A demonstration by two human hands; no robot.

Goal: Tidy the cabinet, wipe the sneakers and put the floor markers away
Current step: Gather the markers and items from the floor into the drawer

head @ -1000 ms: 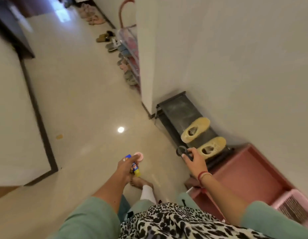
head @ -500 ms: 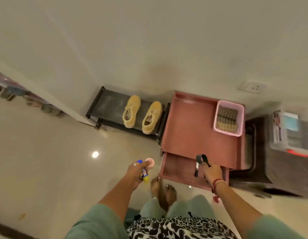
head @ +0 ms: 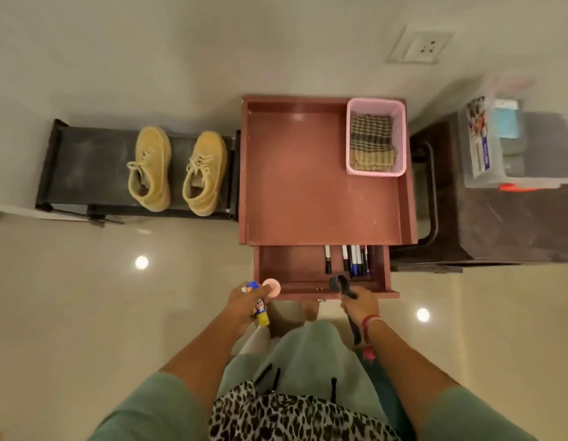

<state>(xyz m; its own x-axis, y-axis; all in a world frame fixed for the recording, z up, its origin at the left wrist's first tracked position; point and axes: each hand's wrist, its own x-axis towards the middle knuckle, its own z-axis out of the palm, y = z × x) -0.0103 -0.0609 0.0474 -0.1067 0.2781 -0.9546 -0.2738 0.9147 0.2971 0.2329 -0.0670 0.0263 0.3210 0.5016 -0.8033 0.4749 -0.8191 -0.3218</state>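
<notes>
Shifted: right hand (head: 360, 303) back to the open drawer's (head: 289, 265) front rim, fingers curled round a black looped tool (head: 338, 283), loop at 12. Markers (head: 354, 259), about 6, lie in the drawer's right half, long axes 12-to-6, dark caps toward 6. Left hand (head: 244, 300), at 9 of the drawer front, grips a yellow tube (head: 263, 315) and pink disc (head: 271, 286).

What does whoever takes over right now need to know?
The left hand holds a small blue-and-yellow tube and a pink round piece. The right hand holds a black looped tool. The drawer is open, markers inside. The sneakers sit on the black rack; the cloth is in the pink basket. Left: stow held items, wipe sneakers, close drawer.
</notes>
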